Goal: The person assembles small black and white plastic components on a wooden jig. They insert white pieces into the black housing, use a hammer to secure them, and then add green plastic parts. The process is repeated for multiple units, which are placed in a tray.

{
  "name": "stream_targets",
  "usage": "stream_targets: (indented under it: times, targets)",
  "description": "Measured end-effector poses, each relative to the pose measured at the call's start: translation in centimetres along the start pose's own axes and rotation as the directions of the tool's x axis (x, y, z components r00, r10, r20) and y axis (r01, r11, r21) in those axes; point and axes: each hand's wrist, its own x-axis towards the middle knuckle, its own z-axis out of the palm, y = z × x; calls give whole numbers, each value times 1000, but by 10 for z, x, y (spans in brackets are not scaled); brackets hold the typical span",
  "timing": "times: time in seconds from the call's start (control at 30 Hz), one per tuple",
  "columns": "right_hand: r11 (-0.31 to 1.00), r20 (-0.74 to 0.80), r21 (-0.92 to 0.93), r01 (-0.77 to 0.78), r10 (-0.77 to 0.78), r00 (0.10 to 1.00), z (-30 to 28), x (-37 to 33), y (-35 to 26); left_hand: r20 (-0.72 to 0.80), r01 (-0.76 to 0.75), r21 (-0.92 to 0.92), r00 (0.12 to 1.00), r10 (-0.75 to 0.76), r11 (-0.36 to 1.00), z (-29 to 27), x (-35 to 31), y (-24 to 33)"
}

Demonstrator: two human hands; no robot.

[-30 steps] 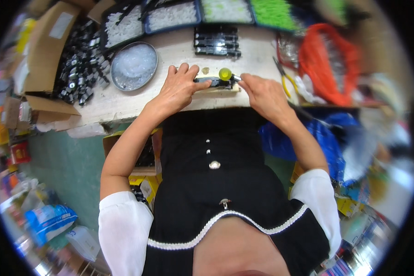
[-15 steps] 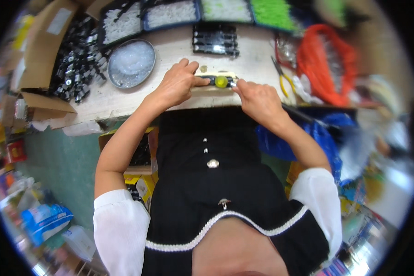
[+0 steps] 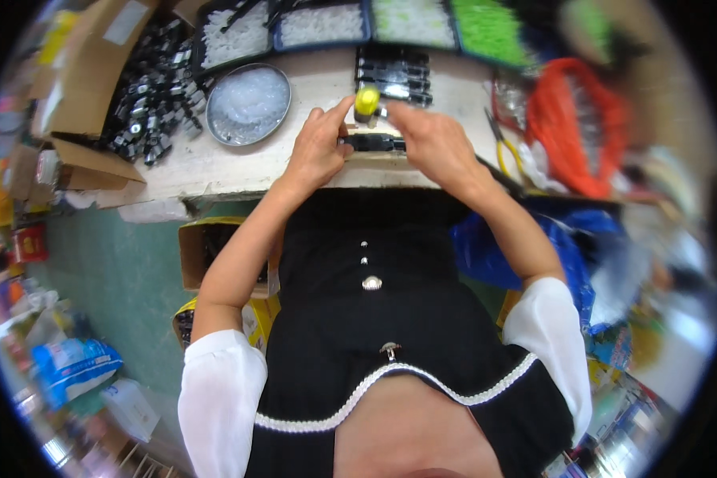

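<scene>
My right hand (image 3: 438, 142) grips a small mallet (image 3: 366, 102) by its silver shaft; its head is dark with a round yellow end. The head is raised over the far side of a slim black part (image 3: 374, 143), apart from it. That part lies lengthwise on a pale block (image 3: 365, 154) near the bench's front edge. At its left end my left hand (image 3: 319, 150) has the thumb against it, with the forefinger stretched out towards the mallet head. Several similar black pieces (image 3: 393, 76) lie in a stack just beyond.
A round metal dish (image 3: 247, 140) of clear small pieces stands left, by a heap of black parts (image 3: 153, 103) and a cardboard box (image 3: 95, 72). Trays of white (image 3: 323, 28) and green pieces (image 3: 486, 32) line the back. Yellow-handled pliers (image 3: 508, 157) and a red bag (image 3: 546, 111) are right.
The mallet head has lifted off the black part, away from me, with my right hand. My left thumb still rests at the part's left end. The whole view has shifted slightly.
</scene>
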Motion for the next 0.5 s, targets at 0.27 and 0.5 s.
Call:
stream_targets:
  times: [0.27,0.5]
  targets:
    - [996,-37,85,33,-30,999,7,22,-16,-353,20,37,936,-6,999,9,-35,-7]
    - [991,5,20,134,-134,991,13,2,-28,-309,119,-69,941,-135,990,-13,-48,-7]
